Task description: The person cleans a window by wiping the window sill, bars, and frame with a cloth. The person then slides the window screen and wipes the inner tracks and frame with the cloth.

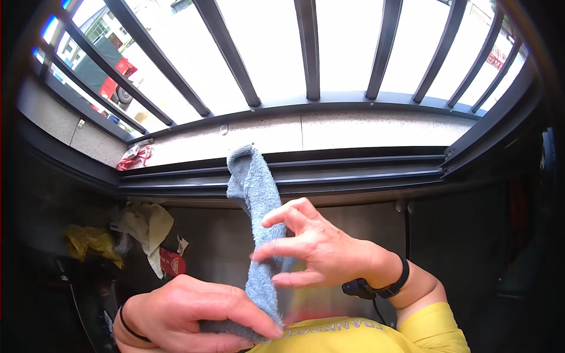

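Head view: which way does the cloth lie?

Lengthwise, from the left hand away from the body to the window track, its far end folded over and overlapping that track.

And the fingers?

Left ones are closed on the near end. The right hand, beside the middle, has fingers spread and curved over it; whether they press, I can't tell.
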A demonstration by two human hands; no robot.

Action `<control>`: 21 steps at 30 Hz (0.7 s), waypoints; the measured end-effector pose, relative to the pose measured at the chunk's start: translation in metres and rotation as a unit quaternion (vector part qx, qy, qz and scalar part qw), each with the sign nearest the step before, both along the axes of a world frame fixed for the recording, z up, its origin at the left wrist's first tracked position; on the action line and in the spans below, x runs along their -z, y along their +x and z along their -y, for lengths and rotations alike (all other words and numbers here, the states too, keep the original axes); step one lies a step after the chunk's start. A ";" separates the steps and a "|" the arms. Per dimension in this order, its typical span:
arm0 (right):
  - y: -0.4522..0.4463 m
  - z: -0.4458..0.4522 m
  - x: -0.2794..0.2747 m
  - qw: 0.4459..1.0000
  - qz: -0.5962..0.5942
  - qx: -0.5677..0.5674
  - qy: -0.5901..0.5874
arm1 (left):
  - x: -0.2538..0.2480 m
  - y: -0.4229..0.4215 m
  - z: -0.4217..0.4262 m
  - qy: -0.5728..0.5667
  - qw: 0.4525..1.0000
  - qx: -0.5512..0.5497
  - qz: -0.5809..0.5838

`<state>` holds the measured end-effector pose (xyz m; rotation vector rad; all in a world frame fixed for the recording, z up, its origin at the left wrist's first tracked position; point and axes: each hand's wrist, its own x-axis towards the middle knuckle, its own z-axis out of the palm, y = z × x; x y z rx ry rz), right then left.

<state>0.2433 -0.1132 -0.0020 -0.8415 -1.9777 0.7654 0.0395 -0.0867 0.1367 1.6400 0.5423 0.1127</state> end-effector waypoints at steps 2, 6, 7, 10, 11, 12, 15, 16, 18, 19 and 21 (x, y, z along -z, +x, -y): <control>0.000 0.002 0.018 0.988 -0.054 -0.139 -0.037 | 0.003 0.000 0.002 -0.008 0.998 -0.006 0.065; 0.039 0.032 -0.006 0.901 -0.168 -0.269 -0.295 | 0.002 -0.038 -0.007 0.014 0.977 -0.007 0.211; 0.045 0.037 -0.013 0.902 -0.167 -0.264 -0.297 | 0.012 -0.045 -0.002 0.049 0.964 -0.082 0.248; 0.057 0.041 -0.022 0.898 -0.125 -0.174 -0.383 | 0.023 -0.049 -0.016 0.156 0.962 -0.169 0.145; 0.061 0.038 -0.022 0.899 -0.087 -0.146 -0.402 | 0.028 -0.047 -0.023 0.160 0.964 -0.178 0.115; 0.066 0.035 -0.020 0.899 -0.048 -0.119 -0.419 | 0.033 -0.045 -0.031 0.165 0.965 -0.187 0.086; 0.081 0.034 0.004 0.833 -0.125 -0.114 -0.526 | 0.047 -0.039 -0.044 0.211 0.954 -0.210 0.017; 0.084 0.034 0.002 0.768 -0.149 -0.075 -0.618 | 0.048 -0.039 -0.049 0.221 0.952 -0.211 0.005; 0.080 0.034 0.004 0.889 -0.155 0.009 -0.431 | 0.051 -0.037 -0.053 0.246 0.945 -0.211 -0.043; 0.074 0.035 -0.005 0.911 -0.119 0.077 -0.387 | 0.058 -0.031 -0.055 0.348 0.913 -0.205 -0.057; 0.066 0.030 -0.011 0.968 -0.016 0.168 -0.184 | 0.068 -0.017 -0.059 0.475 0.849 -0.214 -0.089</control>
